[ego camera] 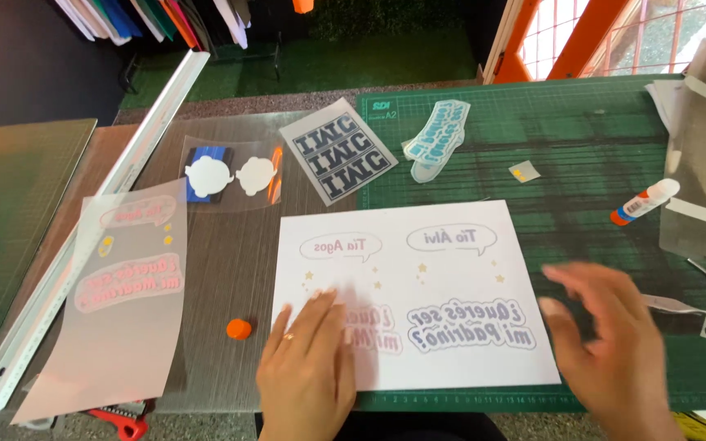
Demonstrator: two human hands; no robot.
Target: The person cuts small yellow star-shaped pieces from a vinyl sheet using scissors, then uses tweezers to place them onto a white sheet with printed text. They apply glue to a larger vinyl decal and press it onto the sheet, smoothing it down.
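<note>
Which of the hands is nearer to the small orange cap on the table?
Left. The left hand lies flat on the white sheet, just right of the orange cap. The right hand is far across, over the green mat.

white label sheet (pixel 418 269) centre | clear pink-lettered sheet (pixel 124 269) left | dark-lettered label (pixel 337 149) behind

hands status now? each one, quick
Left hand: open, flat on the white sheet, holding nothing.
Right hand: open, blurred, over the green mat, holding nothing.
</note>
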